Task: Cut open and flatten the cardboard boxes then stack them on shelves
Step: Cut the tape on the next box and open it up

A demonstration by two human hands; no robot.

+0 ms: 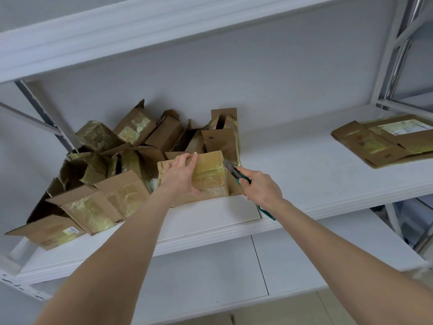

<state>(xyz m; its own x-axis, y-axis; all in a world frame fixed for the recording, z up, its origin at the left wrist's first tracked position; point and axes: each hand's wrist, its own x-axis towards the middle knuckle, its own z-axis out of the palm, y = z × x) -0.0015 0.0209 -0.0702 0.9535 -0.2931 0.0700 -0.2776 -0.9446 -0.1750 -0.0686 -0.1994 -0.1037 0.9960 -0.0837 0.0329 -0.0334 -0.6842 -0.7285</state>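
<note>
A taped cardboard box (210,177) stands on the white middle shelf (293,174). My left hand (181,175) lies on its top with fingers spread and thumb down the front, holding it steady. My right hand (262,186) grips a green-handled utility knife (234,173); the blade tip touches the box's upper right edge. A pile of several unflattened boxes (105,165) fills the shelf to the left. Flattened boxes (386,141) lie stacked at the shelf's far right.
An upper shelf (164,26) overhangs the work area. A lower shelf (304,254) sits beneath. White metal uprights (393,50) stand at the right, and a diagonal brace crosses the back left. Bare shelf surface lies between the held box and the flattened stack.
</note>
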